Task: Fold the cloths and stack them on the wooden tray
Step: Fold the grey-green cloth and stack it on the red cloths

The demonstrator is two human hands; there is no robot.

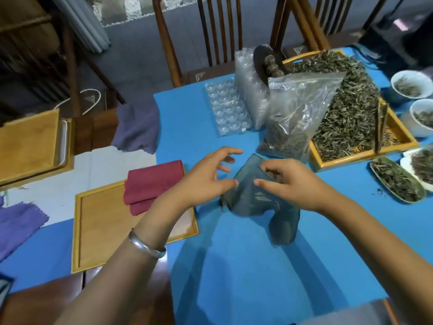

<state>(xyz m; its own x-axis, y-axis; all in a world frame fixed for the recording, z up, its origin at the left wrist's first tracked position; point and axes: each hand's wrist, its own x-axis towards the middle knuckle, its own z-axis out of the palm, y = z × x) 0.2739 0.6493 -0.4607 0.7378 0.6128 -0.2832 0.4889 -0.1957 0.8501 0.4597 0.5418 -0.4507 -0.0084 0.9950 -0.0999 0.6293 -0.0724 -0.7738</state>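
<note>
A crumpled teal cloth (253, 202) lies bunched on the blue table, in front of me at the centre. My right hand (295, 184) grips its upper edge with curled fingers, thumb stretched out to the left. My left hand (206, 177) hovers at the cloth's left side with fingers spread and loosely bent, its thumb tip at the cloth's edge. Left of my hands is a wooden tray (93, 231). A folded red cloth (152, 184) sits on the tray's far right corner. One purple cloth (138, 127) hangs at the table's far left edge, another purple cloth (16, 226) lies at the far left.
A clear bag of dried tea leaves (290, 123) stands just behind the teal cloth. Beside it are a leaf-filled wooden tray (365, 158), plastic blister trays (227, 106), white bowls (410, 85) and a leaf dish (398, 181). A second wooden tray (28, 144) is at left; chairs stand behind.
</note>
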